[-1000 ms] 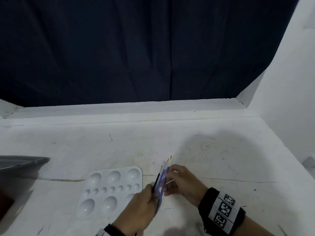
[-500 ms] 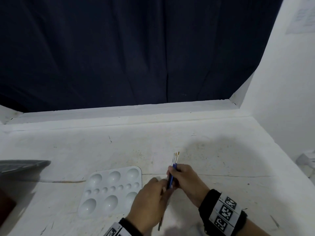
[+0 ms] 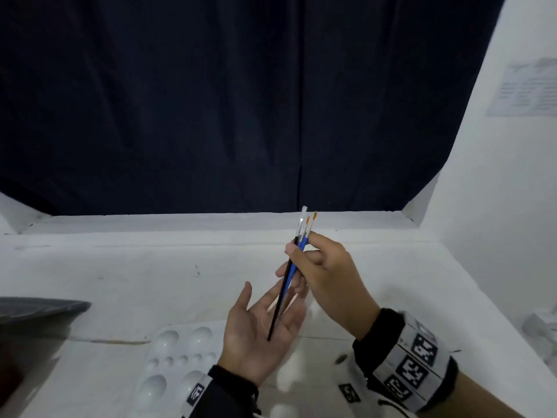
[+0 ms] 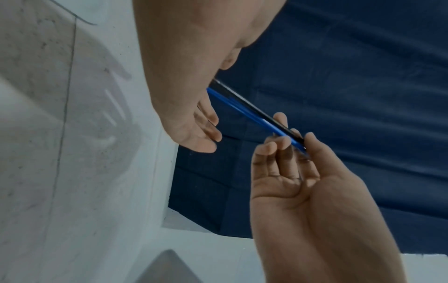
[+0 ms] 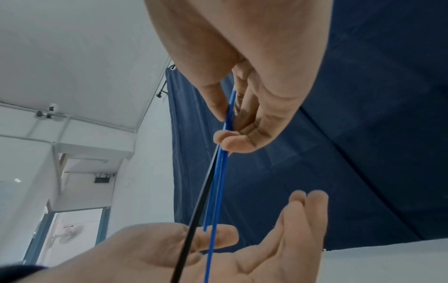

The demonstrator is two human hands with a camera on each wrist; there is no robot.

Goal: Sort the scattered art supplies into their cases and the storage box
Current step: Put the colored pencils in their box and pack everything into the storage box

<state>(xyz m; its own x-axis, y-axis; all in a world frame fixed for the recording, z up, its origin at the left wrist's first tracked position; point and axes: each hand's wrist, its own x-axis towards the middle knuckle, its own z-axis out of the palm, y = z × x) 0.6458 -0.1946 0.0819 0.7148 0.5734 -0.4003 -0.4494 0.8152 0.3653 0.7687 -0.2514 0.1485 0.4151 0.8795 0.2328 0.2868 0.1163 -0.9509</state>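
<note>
My right hand (image 3: pixel 319 260) pinches a bundle of thin paintbrushes (image 3: pixel 291 273), one black-handled and two blue-handled, bristles pointing up and away. Their handle ends stand on the palm of my left hand (image 3: pixel 265 324), which lies palm up with straight fingers beneath them. In the right wrist view the paintbrushes (image 5: pixel 215 181) run down from my right hand's fingertips (image 5: pixel 227 141) to the left hand (image 5: pixel 218 258). In the left wrist view the paintbrushes (image 4: pixel 254 113) sit between both hands. A white paint palette (image 3: pixel 177 357) lies on the table under my left wrist.
The white table (image 3: pixel 150 282) ends at a dark curtain (image 3: pixel 211 101) behind and a white wall (image 3: pixel 497 221) on the right. A grey box rim (image 3: pixel 39 307) shows at the left edge. Some pale object (image 3: pixel 542 324) sits at the far right.
Both hands rose from the table with the brushes. My left hand let go of the bundle and turned palm up; my right hand now holds the brushes upright on that palm.
</note>
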